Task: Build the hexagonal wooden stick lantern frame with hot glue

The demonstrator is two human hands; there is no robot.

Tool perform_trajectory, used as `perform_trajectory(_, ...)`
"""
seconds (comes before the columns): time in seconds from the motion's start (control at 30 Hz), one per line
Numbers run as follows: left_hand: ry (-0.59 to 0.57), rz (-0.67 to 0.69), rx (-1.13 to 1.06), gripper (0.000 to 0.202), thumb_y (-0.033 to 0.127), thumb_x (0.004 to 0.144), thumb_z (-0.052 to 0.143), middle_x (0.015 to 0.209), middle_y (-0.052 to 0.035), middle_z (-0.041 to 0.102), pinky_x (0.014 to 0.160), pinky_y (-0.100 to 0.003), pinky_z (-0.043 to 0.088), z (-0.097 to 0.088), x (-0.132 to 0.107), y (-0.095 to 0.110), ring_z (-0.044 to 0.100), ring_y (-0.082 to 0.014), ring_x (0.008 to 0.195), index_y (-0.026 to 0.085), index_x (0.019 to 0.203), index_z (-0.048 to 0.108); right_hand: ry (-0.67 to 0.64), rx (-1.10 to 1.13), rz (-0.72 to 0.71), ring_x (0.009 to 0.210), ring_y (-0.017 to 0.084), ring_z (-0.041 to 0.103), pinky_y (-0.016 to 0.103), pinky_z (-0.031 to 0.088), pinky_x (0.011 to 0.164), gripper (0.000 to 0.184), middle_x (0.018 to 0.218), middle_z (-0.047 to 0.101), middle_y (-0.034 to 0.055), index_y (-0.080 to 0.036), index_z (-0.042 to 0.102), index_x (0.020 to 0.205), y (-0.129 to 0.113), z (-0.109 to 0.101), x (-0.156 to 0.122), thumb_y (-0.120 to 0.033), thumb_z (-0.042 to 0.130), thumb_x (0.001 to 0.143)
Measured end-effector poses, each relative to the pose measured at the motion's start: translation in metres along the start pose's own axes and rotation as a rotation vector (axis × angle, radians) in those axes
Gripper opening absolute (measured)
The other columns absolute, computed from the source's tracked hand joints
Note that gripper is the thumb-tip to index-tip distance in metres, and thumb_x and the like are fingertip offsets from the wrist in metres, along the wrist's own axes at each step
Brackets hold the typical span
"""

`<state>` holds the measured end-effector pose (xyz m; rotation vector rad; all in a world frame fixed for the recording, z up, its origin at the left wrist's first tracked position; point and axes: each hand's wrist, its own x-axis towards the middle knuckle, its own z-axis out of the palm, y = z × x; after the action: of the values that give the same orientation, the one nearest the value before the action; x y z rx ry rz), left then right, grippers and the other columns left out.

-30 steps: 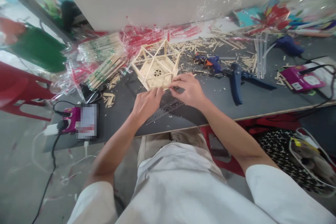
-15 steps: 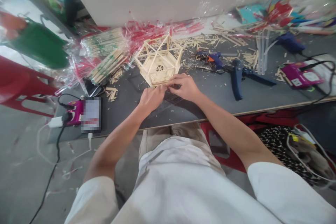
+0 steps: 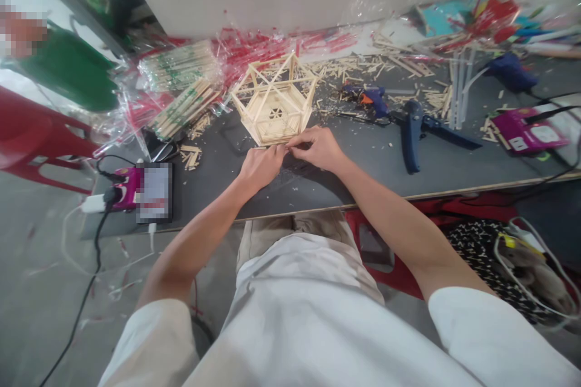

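A pale, many-sided model (image 3: 276,124) built from thin wooden sticks rests on the dark tabletop, with crossed struts above and a spoked round piece at its centre. My left hand (image 3: 263,167) is closed at its near edge, knuckles up. Right beside it, my right hand (image 3: 315,148) pinches at the same edge, thumb and forefinger almost meeting the left fingertips. Both hands seem to grip the model's front rim; the exact contact is hidden under the fingers. To the right lie a blue glue gun (image 3: 374,101) and a dark blue hand cutter (image 3: 412,136).
Bundled wooden sticks (image 3: 186,110) in plastic wrap lie at the left, red-and-clear wrappers (image 3: 245,51) behind. A phone (image 3: 155,192) and purple power strip (image 3: 129,189) sit near the left edge. Another purple strip (image 3: 529,130) and a second glue gun (image 3: 512,72) are at right.
The view has shifted slightly. My hands stay together at the model's near edge, with only tiny finger movements; the model stays in place on the table.
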<state>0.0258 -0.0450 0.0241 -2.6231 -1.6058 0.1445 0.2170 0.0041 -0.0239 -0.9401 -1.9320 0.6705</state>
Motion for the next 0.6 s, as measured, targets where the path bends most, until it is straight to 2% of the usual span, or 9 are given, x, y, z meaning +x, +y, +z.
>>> perform_trajectory(0.13, 0.017, 0.002, -0.01, 0.043, 0.028, 0.113, 0.03, 0.105, -0.0203, 0.078, 0.071, -0.039, 0.052, 0.001, 0.0, 0.0, 0.078, -0.0373, 0.093, 0.01, 0.121, 0.068, -0.01, 0.002, -0.016, 0.061, 0.015, 0.069, 0.026, 0.051, 0.065, 0.016, 0.071, 0.079, 0.0009, -0.023, 0.087, 0.083, 0.0, 0.0, 0.0, -0.026, 0.072, 0.078)
perform_trajectory(0.3, 0.063, -0.005, -0.04, 0.04, 0.028, 0.112, 0.034, 0.101, -0.0202, 0.078, 0.068, -0.035, 0.05, 0.006, 0.001, 0.0, 0.078, -0.0333, 0.088, 0.01, 0.118, 0.069, 0.001, -0.046, -0.043, 0.062, 0.015, 0.069, 0.028, 0.053, 0.073, 0.015, 0.072, 0.08, 0.0007, -0.024, 0.086, 0.081, -0.004, -0.003, 0.0, -0.023, 0.072, 0.078)
perform_trajectory(0.6, 0.114, 0.028, -0.033, 0.035, 0.023, 0.111, 0.036, 0.1, -0.0157, 0.079, 0.065, -0.034, 0.049, 0.013, 0.0, -0.003, 0.077, -0.0309, 0.084, 0.013, 0.116, 0.069, -0.041, -0.051, -0.065, 0.065, 0.016, 0.07, 0.031, 0.053, 0.076, 0.016, 0.076, 0.081, 0.0014, -0.024, 0.086, 0.084, -0.003, -0.005, -0.002, -0.023, 0.07, 0.08)
